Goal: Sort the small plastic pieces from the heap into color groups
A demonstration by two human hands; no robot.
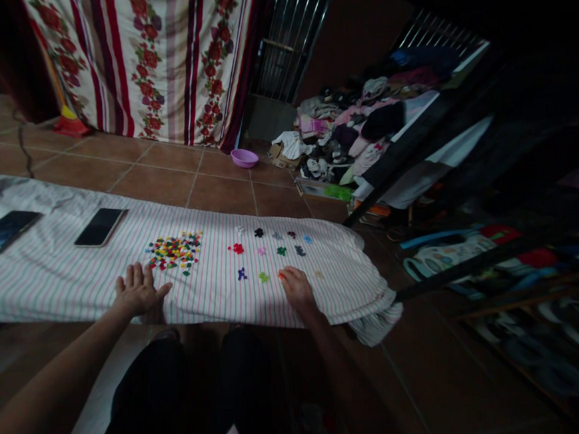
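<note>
My left hand [140, 292] lies spread with its palm down on the striped cloth [216, 303], just below a mixed heap of small multicoloured pieces [174, 251]. My right hand [300, 291] has its fingers closed together at a small orange piece [281, 276]; the thumb partly hides it. Around that hand are small clusters sorted by colour: lime green [263, 277], dark blue [242, 273], red [237, 248], pink [261, 250], dark green [281, 251], grey [299, 250], black [259, 233], light blue [308, 239] and beige [319, 275]. What kind of pieces they are is too small to tell.
Two phones, one dark [3, 234] and one with a pale edge [101, 227], lie on the cloth at the left. Beyond it are a tiled floor [161, 177], a purple basin [244, 158], a flowered curtain [167, 66] and a clothes pile [352, 122]. A dark metal post stands right.
</note>
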